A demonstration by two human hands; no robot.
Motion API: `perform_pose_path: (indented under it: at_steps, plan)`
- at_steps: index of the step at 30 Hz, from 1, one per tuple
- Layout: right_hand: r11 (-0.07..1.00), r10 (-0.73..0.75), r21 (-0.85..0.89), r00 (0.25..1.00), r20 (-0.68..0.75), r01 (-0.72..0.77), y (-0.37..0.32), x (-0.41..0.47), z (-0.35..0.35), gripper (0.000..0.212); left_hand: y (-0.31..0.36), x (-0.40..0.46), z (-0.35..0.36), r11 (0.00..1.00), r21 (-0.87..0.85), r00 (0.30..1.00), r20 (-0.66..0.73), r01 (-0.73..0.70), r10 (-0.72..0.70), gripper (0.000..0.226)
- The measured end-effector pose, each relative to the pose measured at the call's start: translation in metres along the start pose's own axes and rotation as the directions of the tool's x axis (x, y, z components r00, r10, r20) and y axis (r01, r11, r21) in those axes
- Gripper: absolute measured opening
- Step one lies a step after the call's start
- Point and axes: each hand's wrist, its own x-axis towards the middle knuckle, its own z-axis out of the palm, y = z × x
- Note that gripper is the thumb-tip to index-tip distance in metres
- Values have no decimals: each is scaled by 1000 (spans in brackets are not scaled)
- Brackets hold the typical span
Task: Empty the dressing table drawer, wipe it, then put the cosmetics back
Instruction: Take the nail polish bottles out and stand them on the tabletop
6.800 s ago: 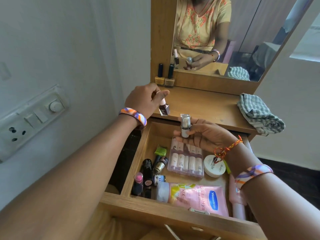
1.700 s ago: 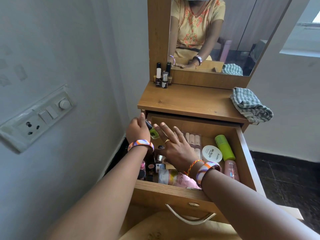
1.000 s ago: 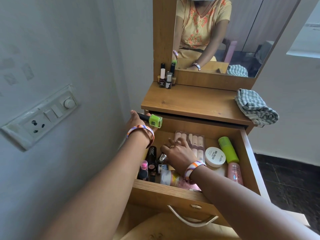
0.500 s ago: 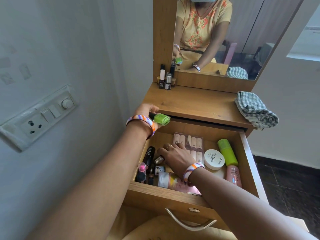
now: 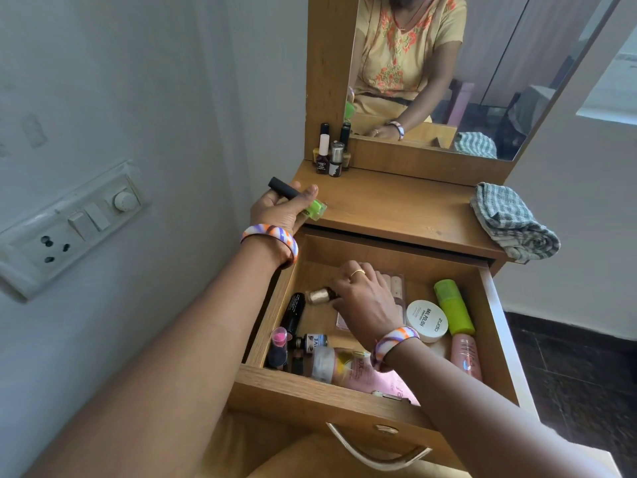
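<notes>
Right now the green nail polish bottle [image 5: 315, 209] sits in the left hand [image 5: 280, 211], held by its long black cap, just over the near left edge of the desk [image 5: 396, 208]. It looks small and light, but the glass could break and is likely slippery, so the cap seems the best place to hold it. The right hand [image 5: 362, 300] is down in the open drawer [image 5: 344, 395], its fingers closed on a little gold-capped bottle [image 5: 319, 295] that lies on its side. This one looks light and may roll. Near it lie a white nail polish jar [image 5: 427, 320], a green tube [image 5: 453, 307] and a pink pouch [image 5: 372, 377]. Four small bottles [image 5: 331, 155] stand by the mirror [image 5: 465, 63]. A checked cloth [image 5: 513, 222] waits on the right.
</notes>
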Motion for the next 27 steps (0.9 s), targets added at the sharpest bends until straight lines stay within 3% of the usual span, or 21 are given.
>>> perform_pose_path:
  at_steps: [4,7,10,16,19,27]
  plan:
    - [973,125,209,984,-124,-97,1,9,-13,38,3,13,2,945,294,982,-69,-146,173,48]
    - [928,225,347,945,-238,-133,6,27,-22,35,6,24,9,806,539,947,-46,-245,319,53]
    - [890,312,427,897,-312,-161,12,53,-37,32,9,34,18,686,658,917,19,-312,399,53]
    - [778,465,535,875,-138,-329,32,109,-48,26,2,58,32,525,769,878,94,-364,470,56]
    - [746,459,570,886,-64,-345,34,127,-50,22,-2,74,36,517,774,865,78,-366,495,54]
    - [744,461,569,886,-56,-351,40,159,-42,30,-2,107,37,475,796,863,114,-375,492,55]
